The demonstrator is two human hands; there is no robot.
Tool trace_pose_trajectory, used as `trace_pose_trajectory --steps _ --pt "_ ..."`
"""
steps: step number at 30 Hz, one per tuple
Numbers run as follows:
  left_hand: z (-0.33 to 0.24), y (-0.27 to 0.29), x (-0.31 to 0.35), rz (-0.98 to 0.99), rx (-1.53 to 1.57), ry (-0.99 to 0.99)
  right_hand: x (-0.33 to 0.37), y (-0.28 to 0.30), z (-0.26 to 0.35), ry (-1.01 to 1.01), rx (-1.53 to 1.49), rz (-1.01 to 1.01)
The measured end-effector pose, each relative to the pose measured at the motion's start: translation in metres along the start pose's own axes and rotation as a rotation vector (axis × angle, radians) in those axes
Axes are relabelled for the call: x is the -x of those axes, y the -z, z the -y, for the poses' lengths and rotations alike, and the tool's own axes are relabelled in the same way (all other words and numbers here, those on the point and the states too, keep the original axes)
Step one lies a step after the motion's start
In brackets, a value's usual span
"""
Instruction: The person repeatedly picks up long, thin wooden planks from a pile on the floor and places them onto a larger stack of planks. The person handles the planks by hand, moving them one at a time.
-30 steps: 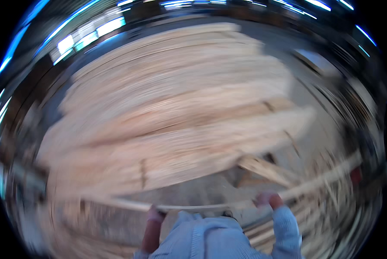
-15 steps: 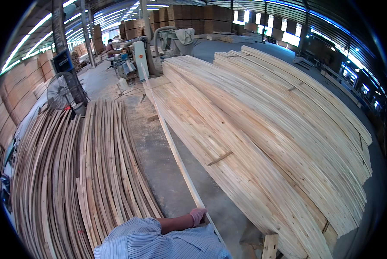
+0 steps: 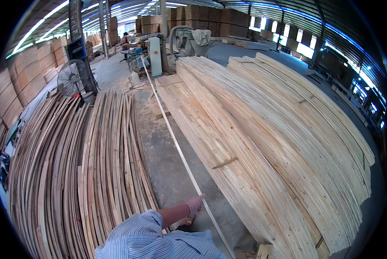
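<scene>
A long, narrow pale wooden strip [image 3: 178, 148] runs from near my body toward the machine [image 3: 155, 57] at the far end of the aisle. My left hand [image 3: 195, 205], in a pinkish glove, reaches from the left to the strip's side. One finger is stretched out, its tip at the strip's edge; the hand does not appear wrapped round the wood. My striped sleeve and shirt [image 3: 159, 237] fill the bottom. My right hand is out of sight, and the strip's near end runs off the lower edge.
Rough, darker strips [image 3: 111, 151] lie stacked along the left. Smooth pale boards [image 3: 262, 142] form a broad stack on the right, with a short crosspiece [image 3: 225, 162] on top. A standing fan [image 3: 73, 78] is by a post; another person [image 3: 125, 42] is beyond the machine.
My left hand has moved slightly up and left, from on the strip to beside it. The strip's far end now shows farther up the aisle, beside the machine. The view has shifted.
</scene>
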State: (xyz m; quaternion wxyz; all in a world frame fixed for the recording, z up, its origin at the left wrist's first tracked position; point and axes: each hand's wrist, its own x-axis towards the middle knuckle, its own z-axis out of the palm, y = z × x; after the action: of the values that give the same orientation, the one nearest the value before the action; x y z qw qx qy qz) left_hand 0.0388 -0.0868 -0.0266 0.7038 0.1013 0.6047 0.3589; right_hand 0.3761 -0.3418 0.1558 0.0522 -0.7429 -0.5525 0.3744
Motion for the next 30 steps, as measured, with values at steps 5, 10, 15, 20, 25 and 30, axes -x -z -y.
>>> trace_pose_trajectory --steps 5,10,15,20,25,30 --pt "0.074 -0.059 0.052 0.204 0.517 0.145 -0.019 -0.002 0.029 0.048 -0.017 -0.035" --pt "-0.007 -0.025 0.055 0.000 0.313 -0.078 0.007 0.015 -0.022 0.026 -0.017 -0.005" --pt "-0.118 0.015 0.021 -0.082 0.343 -0.221 0.091 0.052 -0.127 -0.217 -0.008 0.031" --pt "-0.220 0.056 -0.005 -0.041 0.390 -0.305 0.163 0.100 -0.171 -0.423 -0.088 0.014" --pt "-0.287 0.081 -0.015 -0.156 0.287 -0.302 0.146 0.121 -0.129 -0.448 -0.334 0.029" --pt "-0.318 0.107 -0.027 -0.206 0.242 -0.299 0.078 0.077 -0.065 -0.043 -0.166 0.045"
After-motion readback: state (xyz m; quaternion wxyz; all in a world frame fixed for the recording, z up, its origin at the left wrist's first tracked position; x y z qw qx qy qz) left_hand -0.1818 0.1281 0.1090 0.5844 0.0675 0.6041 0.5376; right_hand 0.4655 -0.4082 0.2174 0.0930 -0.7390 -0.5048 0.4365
